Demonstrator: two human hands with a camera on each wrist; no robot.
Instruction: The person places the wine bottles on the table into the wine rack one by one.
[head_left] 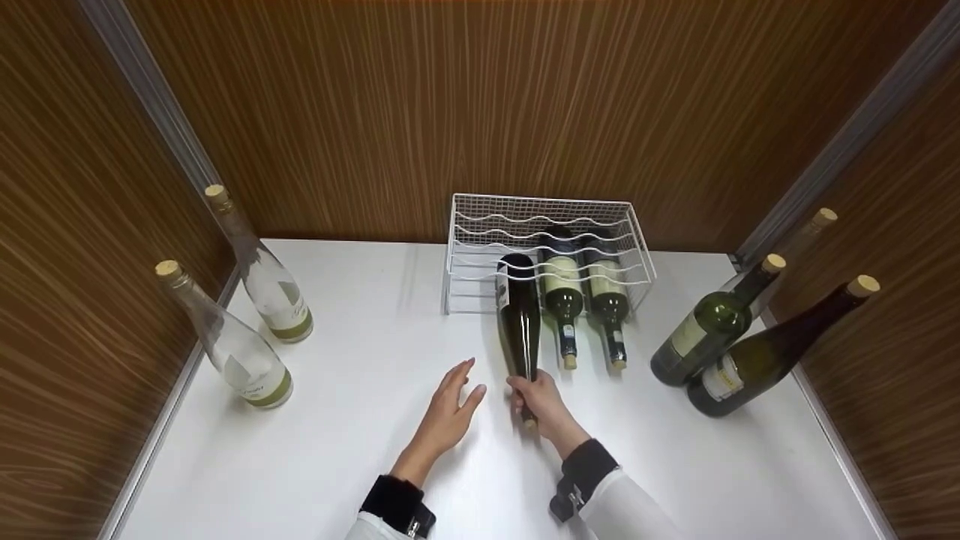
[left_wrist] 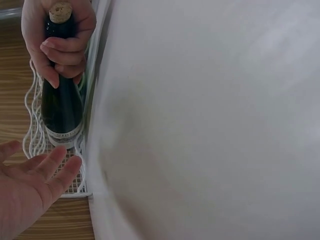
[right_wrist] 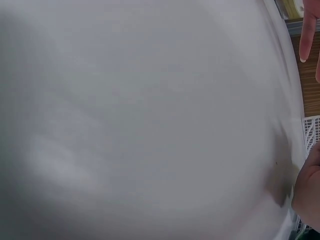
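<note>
We are holding the dark bottle (head_left: pixel 519 322) by its neck in our right hand (head_left: pixel 546 409), base resting at the wire rack (head_left: pixel 634 240), left hand (head_left: pixel 450 409) hovering flat beside it, so it is risking rolling into the racked bottles (head_left: pixel 585 289).

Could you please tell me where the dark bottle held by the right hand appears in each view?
Head: dark bottle at centre, base in the wire rack, neck gripped by the right hand.
Left wrist: upper left, cork uppermost.
Right wrist: not in it.
Shared landmark: the rack.
</note>
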